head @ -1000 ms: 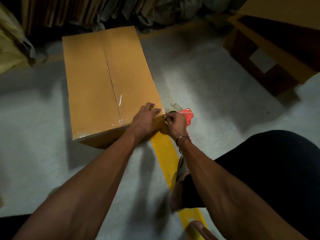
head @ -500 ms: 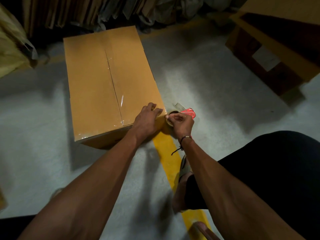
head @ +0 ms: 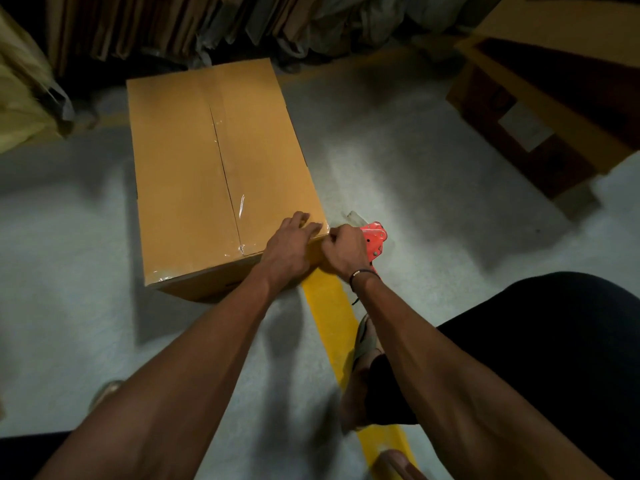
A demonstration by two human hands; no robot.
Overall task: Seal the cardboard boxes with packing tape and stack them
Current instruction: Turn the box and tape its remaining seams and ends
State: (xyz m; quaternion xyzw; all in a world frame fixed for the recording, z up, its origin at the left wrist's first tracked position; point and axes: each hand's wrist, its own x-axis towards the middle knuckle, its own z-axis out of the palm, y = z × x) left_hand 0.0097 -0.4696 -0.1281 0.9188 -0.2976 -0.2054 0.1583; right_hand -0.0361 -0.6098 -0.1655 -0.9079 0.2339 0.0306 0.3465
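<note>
Now my right hand point(head: 346, 251) has closed tighter round the red tape dispenser point(head: 375, 239) against the cardboard box point(head: 214, 174)'s near corner on the floor; my left hand point(head: 289, 245) still presses flat there.

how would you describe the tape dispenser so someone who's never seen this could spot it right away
Start at the big closed cardboard box on the grey floor and go to its near right corner, where the left hand rests flat. Just right of that corner, the right hand grips the tape dispenser. It is the only bright red thing there, poking out beyond the knuckles.
</note>
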